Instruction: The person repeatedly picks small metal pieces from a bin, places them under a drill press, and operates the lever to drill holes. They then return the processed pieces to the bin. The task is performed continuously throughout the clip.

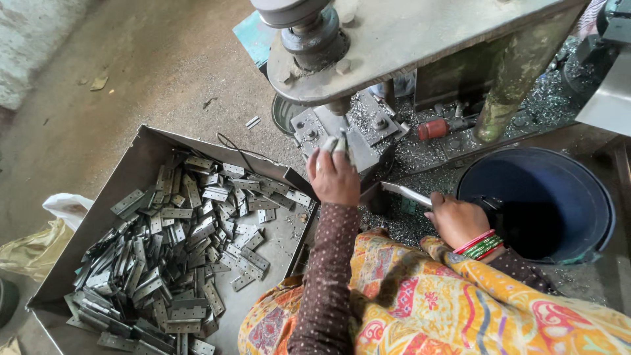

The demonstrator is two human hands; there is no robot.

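At the centre of the frame the left hand (334, 176) reaches up toward the bed of a grey metal press machine (394, 46), its grip clamped on a small flat grey metal hinge plate (336, 143) held upright at the fingertips, just below the press's round ram. To the right of centre the right hand (455, 220), wearing red and green bangles (482, 245) at the wrist, has its grip closed on a long flat silver metal strip (407, 194) that points toward the upper left. Just right of that hand stands a round dark blue plastic bucket (595, 197). The lower left of the frame is filled by a large shallow grey sheet-metal tray (131, 164) heaped with loose grey metal hinge plates (177, 256). Fine silver metal shavings (420, 154) lie scattered over the bench around the press bed, beside a small red cylinder (432, 129).
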